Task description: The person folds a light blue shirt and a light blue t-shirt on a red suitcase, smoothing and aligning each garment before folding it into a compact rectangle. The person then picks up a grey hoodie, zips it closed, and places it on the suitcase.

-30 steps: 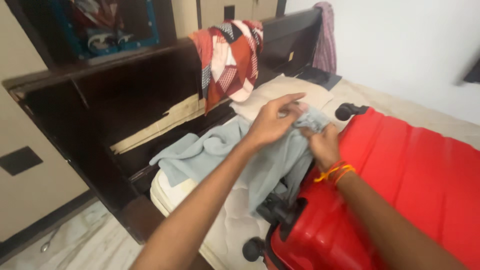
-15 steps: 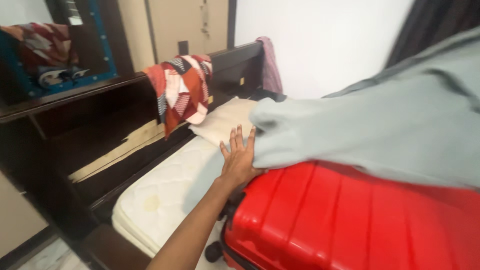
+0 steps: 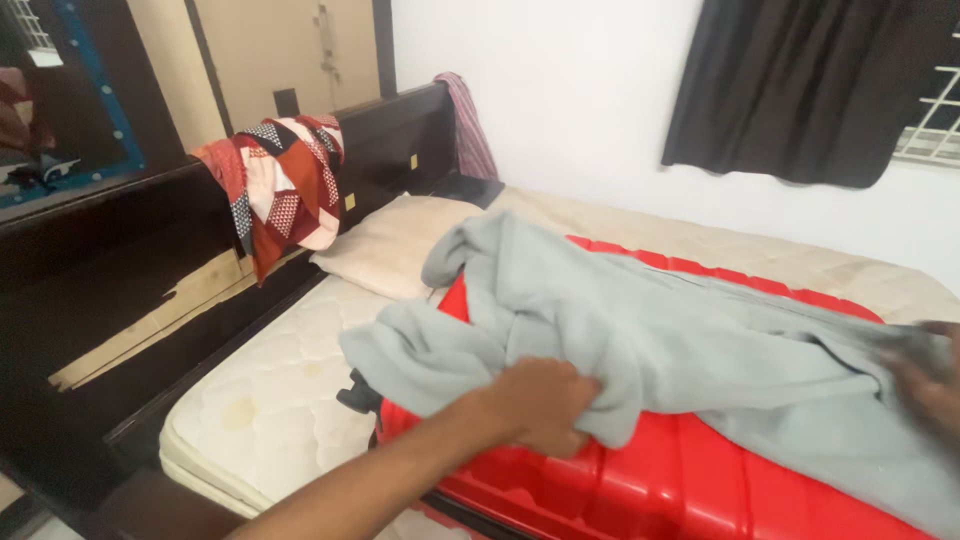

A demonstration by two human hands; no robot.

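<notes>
Left hand (image 3: 540, 405) closed in a fist on the near edge of a grey garment (image 3: 660, 340), cloth bunched between fingers and palm. Right hand (image 3: 925, 385) blurred at the far right edge of the view, touching the garment's other end; grip impossible to tell through the blur.

Spread across the top of a red hard-shell suitcase (image 3: 640, 485), lying flat and shut on a bed directly under both hands; contents hidden. One sleeve-like fold trailing off the case's left end, just beyond the left hand, onto the bare white mattress (image 3: 290, 400). Black wheel (image 3: 358, 392) poking out at that corner, just left of the left wrist.

Beyond the left hand, a cream pillow (image 3: 395, 250) against a dark wooden headboard (image 3: 400, 135). Draped over the headboard's rail, up and to the left, a red, white and navy patterned cloth (image 3: 280, 185); a pinkish striped cloth (image 3: 465, 135) hanging at the far corner.

Left of the hand, open mattress between case and bed edge, then a dark wooden frame (image 3: 120, 300) dropping away. Beyond the suitcase, a strip of beige bedding (image 3: 760, 255) running to a white wall (image 3: 540, 90). Above the right hand, a dark curtain (image 3: 810, 85) over a window.
</notes>
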